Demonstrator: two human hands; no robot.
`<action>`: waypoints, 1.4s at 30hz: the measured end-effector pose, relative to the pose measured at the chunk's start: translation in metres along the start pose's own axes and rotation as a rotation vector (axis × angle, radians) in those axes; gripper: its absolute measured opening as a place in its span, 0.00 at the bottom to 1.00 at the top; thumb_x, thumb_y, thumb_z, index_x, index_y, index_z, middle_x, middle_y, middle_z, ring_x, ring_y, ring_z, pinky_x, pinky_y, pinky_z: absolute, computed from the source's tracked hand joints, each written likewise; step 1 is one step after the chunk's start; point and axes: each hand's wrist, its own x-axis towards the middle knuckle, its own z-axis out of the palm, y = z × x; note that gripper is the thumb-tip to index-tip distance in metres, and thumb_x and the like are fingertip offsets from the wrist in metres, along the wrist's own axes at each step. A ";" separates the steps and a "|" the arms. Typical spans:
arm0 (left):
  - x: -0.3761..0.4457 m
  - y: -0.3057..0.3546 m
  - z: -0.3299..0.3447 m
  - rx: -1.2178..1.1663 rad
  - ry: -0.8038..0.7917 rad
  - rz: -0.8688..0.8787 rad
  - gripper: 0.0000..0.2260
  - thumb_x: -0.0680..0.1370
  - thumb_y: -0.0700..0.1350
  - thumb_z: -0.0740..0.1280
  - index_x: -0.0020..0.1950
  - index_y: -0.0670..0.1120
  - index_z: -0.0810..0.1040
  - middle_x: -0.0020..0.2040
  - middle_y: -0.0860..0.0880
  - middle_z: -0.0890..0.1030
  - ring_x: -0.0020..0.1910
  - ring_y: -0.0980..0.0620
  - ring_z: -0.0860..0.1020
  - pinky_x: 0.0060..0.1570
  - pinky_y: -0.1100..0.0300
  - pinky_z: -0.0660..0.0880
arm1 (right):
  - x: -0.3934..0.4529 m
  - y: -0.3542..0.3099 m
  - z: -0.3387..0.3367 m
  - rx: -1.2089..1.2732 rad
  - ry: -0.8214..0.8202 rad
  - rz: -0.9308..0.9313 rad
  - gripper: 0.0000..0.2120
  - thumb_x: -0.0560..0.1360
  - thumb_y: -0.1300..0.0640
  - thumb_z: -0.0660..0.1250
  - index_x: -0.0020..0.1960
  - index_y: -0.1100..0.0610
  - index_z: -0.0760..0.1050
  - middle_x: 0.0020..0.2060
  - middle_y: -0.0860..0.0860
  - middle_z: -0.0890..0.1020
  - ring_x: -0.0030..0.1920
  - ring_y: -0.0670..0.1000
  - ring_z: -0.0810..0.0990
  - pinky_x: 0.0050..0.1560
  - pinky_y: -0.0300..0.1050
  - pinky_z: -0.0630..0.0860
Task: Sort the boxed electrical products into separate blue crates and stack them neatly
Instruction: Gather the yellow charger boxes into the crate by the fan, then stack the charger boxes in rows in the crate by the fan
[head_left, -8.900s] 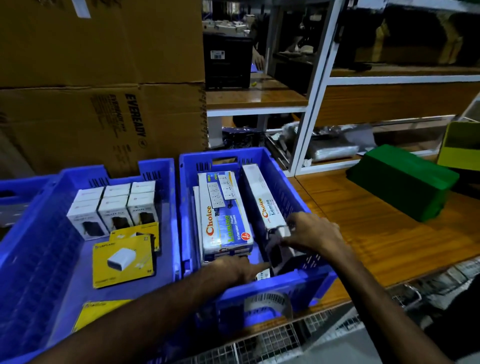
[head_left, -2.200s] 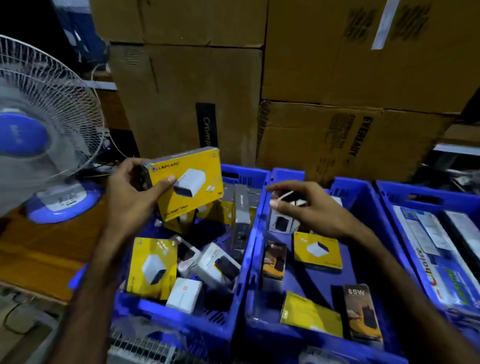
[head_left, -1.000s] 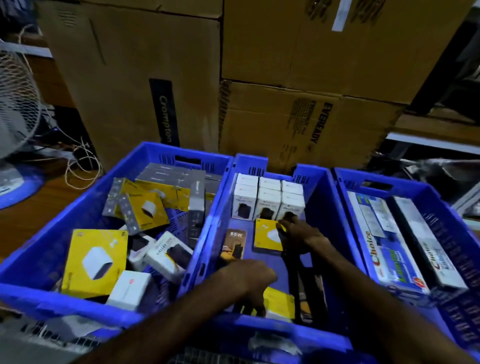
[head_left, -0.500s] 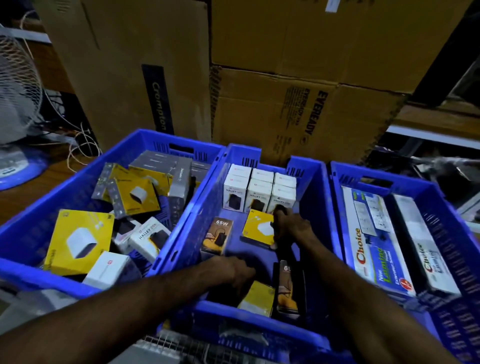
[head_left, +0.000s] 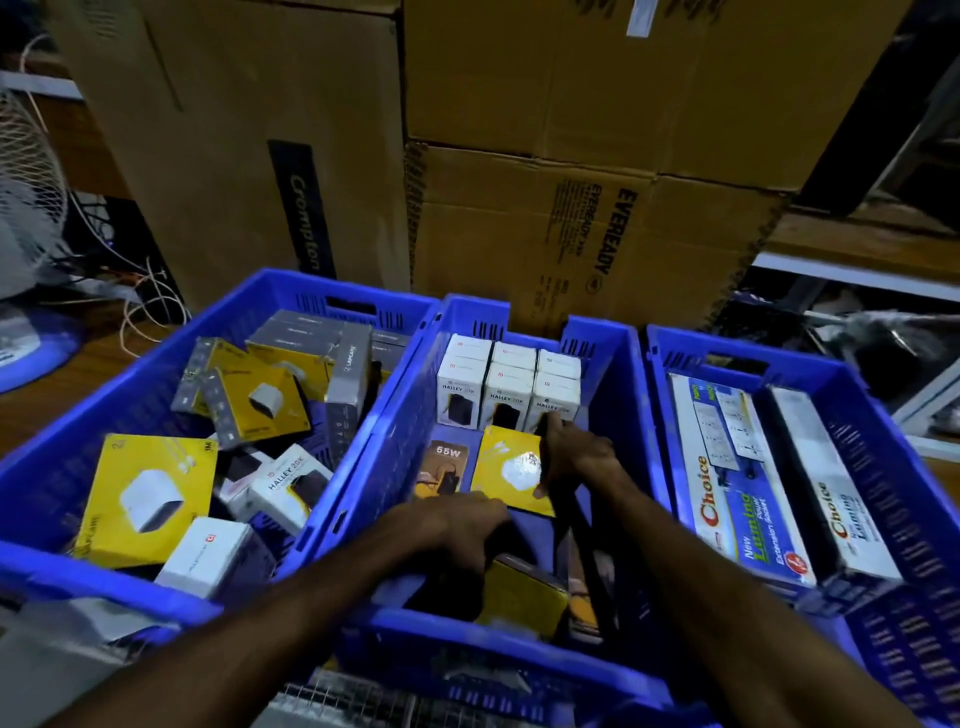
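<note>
Head view, hands: both are apart inside the middle blue crate (head_left: 618, 374).
Left hand (head_left: 457, 525): lies palm down over a dark box and a yellow box (head_left: 524, 597) at the crate's near end; whether it grips either, I cannot tell.
Right hand (head_left: 574, 454): fingers wrap a long dark box (head_left: 582, 540) standing on edge, just right of a flat yellow charger box (head_left: 511, 470).
Beyond the right hand: white Halley boxes (head_left: 506, 389) stand in neat rows.
Left of the hands: the left crate (head_left: 62, 431) holds unsorted mixed boxes.
Right of the hands: Choice extension-socket boxes (head_left: 737, 478) lie side by side.
Handling: these small cartons look light, stiff and somewhat slick; pinch across the narrow sides, not the thin faces, which could dent.
</note>
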 end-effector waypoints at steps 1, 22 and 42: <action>-0.009 0.005 -0.005 0.007 0.044 0.020 0.25 0.67 0.49 0.80 0.63 0.49 0.81 0.58 0.47 0.85 0.56 0.47 0.83 0.56 0.53 0.80 | -0.002 0.001 -0.006 0.015 -0.004 -0.019 0.40 0.65 0.43 0.82 0.66 0.56 0.64 0.65 0.57 0.79 0.63 0.63 0.80 0.58 0.62 0.75; -0.239 -0.080 -0.044 -1.173 1.042 0.058 0.26 0.63 0.44 0.85 0.58 0.40 0.82 0.59 0.39 0.85 0.55 0.43 0.85 0.50 0.54 0.83 | -0.150 -0.092 -0.105 1.265 0.376 -0.247 0.14 0.74 0.51 0.77 0.51 0.60 0.79 0.42 0.56 0.82 0.37 0.52 0.84 0.41 0.54 0.85; -0.182 -0.230 -0.122 -0.614 1.073 -0.563 0.16 0.68 0.53 0.80 0.47 0.46 0.81 0.46 0.47 0.84 0.50 0.45 0.82 0.46 0.53 0.78 | -0.049 -0.297 -0.126 0.528 0.381 -0.055 0.17 0.72 0.51 0.67 0.56 0.59 0.78 0.60 0.63 0.77 0.61 0.66 0.78 0.57 0.54 0.76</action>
